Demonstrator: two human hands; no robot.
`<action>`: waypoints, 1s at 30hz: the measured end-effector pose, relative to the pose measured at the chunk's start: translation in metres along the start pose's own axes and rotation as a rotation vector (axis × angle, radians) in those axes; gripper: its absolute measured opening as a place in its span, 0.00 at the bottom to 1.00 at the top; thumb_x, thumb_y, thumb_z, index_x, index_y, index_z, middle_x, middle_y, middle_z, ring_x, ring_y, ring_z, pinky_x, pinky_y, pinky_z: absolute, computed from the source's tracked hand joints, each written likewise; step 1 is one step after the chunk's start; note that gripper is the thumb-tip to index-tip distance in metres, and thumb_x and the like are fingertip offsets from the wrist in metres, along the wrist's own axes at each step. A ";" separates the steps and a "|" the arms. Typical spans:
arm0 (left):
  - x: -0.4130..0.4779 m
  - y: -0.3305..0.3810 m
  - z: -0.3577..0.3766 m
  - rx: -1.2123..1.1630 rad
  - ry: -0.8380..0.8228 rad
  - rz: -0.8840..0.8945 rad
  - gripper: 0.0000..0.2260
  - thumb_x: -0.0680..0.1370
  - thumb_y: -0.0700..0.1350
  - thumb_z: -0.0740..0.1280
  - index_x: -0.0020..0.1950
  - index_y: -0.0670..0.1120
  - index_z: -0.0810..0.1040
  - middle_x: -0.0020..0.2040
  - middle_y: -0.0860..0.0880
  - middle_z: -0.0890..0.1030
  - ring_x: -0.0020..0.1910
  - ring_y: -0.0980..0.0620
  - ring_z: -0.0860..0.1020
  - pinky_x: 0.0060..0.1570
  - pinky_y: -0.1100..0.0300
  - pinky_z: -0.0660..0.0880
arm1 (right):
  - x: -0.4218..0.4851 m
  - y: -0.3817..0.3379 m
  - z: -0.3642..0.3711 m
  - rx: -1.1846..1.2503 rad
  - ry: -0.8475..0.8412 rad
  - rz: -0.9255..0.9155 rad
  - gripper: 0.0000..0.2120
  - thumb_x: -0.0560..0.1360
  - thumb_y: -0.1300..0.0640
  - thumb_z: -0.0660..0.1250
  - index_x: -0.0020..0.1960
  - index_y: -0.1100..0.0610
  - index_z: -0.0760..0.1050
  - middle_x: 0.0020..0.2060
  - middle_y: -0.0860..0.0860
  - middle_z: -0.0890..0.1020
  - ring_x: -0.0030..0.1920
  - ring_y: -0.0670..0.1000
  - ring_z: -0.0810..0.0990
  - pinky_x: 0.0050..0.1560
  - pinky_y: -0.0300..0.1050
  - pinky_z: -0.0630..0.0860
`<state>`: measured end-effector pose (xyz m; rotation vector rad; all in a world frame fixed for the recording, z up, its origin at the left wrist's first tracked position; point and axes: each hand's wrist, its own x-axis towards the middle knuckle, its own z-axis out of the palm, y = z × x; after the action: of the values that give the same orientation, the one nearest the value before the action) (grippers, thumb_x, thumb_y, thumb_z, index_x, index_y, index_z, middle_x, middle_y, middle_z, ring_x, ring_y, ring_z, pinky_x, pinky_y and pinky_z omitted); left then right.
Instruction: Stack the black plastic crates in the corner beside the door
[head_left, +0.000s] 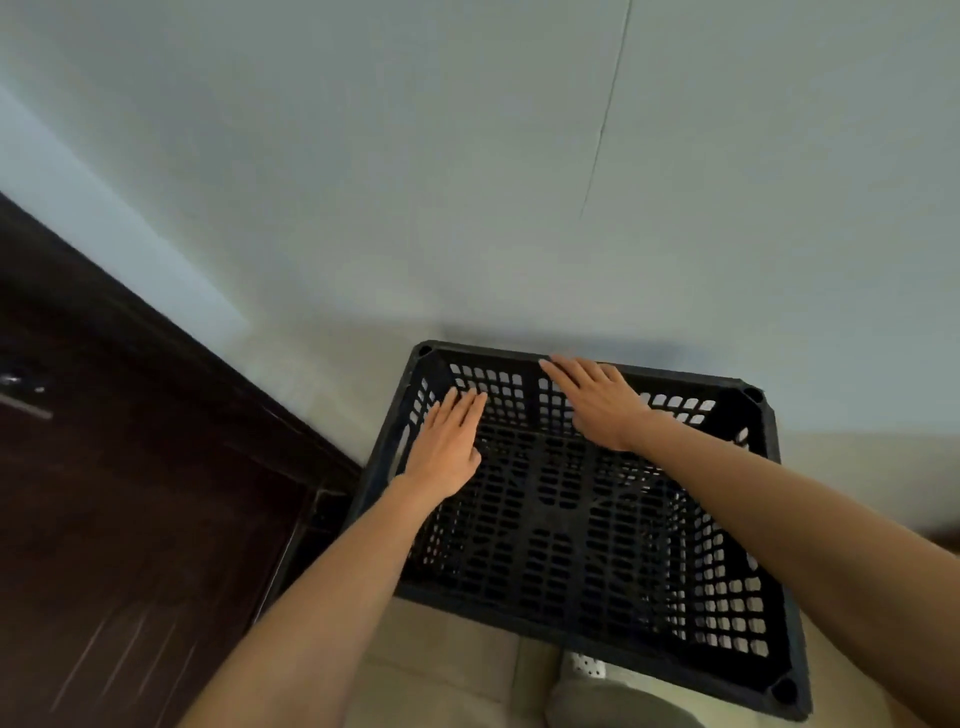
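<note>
A black plastic crate with perforated walls and bottom stands open side up in the corner, against the pale wall and right of the dark door. Through its side holes I cannot tell whether other crates sit beneath it. My left hand reaches inside it near the far left corner, fingers together and flat, holding nothing. My right hand lies flat over the far wall of the crate, fingertips at the far rim, gripping nothing.
A dark wooden door with a metal handle fills the left side. The pale wall rises behind the crate. Beige floor tiles and a foot in a grey slipper show at the bottom.
</note>
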<state>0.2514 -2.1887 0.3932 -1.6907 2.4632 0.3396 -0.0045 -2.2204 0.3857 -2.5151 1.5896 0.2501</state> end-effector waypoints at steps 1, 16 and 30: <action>-0.018 -0.013 0.001 0.002 0.008 -0.043 0.32 0.81 0.45 0.61 0.81 0.47 0.47 0.81 0.48 0.50 0.80 0.47 0.46 0.78 0.51 0.48 | 0.006 -0.021 -0.002 0.021 0.000 -0.046 0.37 0.77 0.56 0.57 0.79 0.52 0.39 0.78 0.51 0.48 0.77 0.56 0.50 0.73 0.56 0.55; -0.413 -0.114 0.030 -0.329 0.165 -0.934 0.21 0.81 0.48 0.62 0.75 0.50 0.65 0.71 0.50 0.69 0.69 0.47 0.70 0.64 0.50 0.73 | -0.014 -0.415 -0.037 0.148 -0.022 -0.817 0.17 0.81 0.53 0.56 0.69 0.49 0.65 0.62 0.50 0.76 0.62 0.54 0.74 0.59 0.51 0.74; -0.732 0.022 0.164 -0.466 0.199 -1.622 0.18 0.81 0.49 0.61 0.72 0.50 0.70 0.69 0.47 0.74 0.67 0.45 0.73 0.64 0.48 0.73 | -0.232 -0.686 0.044 -0.216 -0.335 -1.528 0.14 0.78 0.56 0.55 0.59 0.52 0.74 0.57 0.53 0.79 0.57 0.57 0.77 0.54 0.52 0.75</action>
<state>0.4928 -1.4782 0.4100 -3.2073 0.3934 0.4753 0.5154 -1.7158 0.4234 -2.7937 -0.6559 0.5385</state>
